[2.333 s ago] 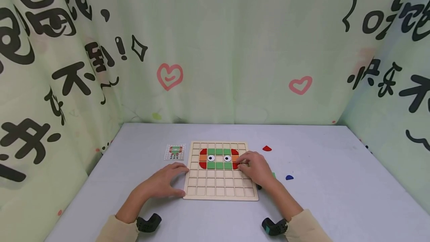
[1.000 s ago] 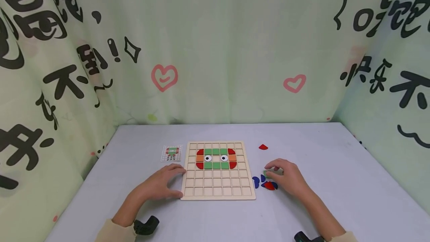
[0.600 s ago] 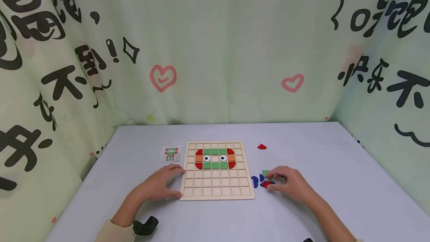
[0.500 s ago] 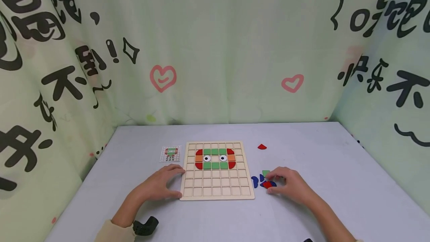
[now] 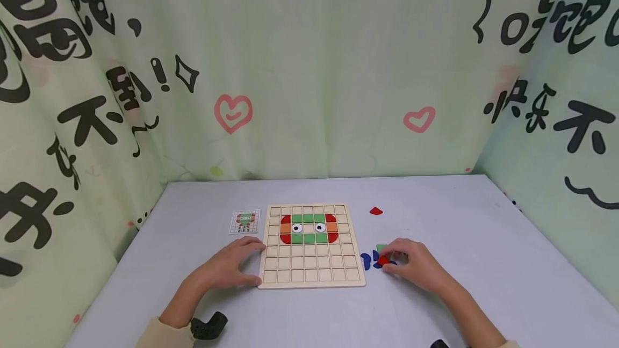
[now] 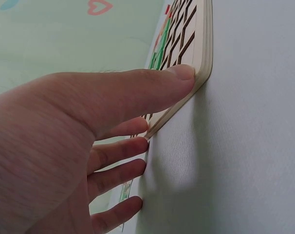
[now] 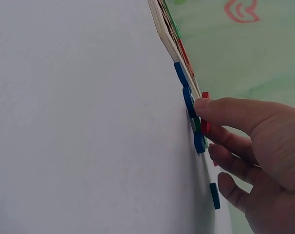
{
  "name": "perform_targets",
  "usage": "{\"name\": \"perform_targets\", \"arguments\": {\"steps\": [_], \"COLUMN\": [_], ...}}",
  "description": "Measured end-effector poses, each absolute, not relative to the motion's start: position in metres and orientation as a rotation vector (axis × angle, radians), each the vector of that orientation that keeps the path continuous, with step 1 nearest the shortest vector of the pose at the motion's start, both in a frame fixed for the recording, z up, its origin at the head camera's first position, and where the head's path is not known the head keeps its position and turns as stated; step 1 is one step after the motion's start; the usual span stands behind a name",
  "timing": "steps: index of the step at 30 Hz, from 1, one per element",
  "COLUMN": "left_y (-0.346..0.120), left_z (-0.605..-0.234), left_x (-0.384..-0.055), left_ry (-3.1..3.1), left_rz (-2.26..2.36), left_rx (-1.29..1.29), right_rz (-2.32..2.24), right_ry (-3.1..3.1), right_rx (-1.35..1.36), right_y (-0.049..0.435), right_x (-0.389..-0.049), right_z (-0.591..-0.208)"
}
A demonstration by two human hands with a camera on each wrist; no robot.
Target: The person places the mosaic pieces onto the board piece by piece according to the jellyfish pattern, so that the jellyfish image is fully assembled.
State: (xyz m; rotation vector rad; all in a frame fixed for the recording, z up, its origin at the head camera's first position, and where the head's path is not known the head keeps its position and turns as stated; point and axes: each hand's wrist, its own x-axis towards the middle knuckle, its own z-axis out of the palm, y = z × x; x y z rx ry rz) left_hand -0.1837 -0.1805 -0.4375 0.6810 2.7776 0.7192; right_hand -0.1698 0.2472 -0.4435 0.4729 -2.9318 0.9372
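A wooden grid board (image 5: 311, 275) lies on the table, with red, green and orange tiles and two eye tiles forming a face in its upper part. My left hand (image 5: 232, 266) rests at its left edge; in the left wrist view the thumb (image 6: 181, 73) touches the near corner, the other fingers spread along the side. Right of the board, my right hand (image 5: 411, 262) pinches a red piece (image 7: 205, 117) between thumb and fingers, raised over the loose pieces. Around it are blue pieces (image 5: 366, 261) and a green piece (image 5: 380, 247), partly covered by the fingers.
A small picture card (image 5: 244, 222) with a figure on a grid lies left of the board. Another red piece (image 5: 376, 211) sits farther back on the right. A separate blue piece (image 7: 214, 196) shows in the right wrist view. A printed curtain (image 5: 309, 69) encloses the table.
My right hand left the board's face for the loose pieces at the right, moved from the green piece to the red one and now pinches it. The left hand stays at the board's edge.
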Motion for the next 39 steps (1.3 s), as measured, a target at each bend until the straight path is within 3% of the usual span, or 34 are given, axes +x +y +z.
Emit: {"name": "perform_targets", "arguments": {"steps": [39], "left_y": [-0.179], "left_z": [-0.436], "left_x": [-0.184], "left_ry": [2.781], "left_rz": [0.715], "left_rx": [0.653], "right_rz": [1.044], "right_ry": [-2.918], "right_rx": [0.544], "right_y": [0.186], "right_x": [-0.193], "right_z": [-0.441]}}
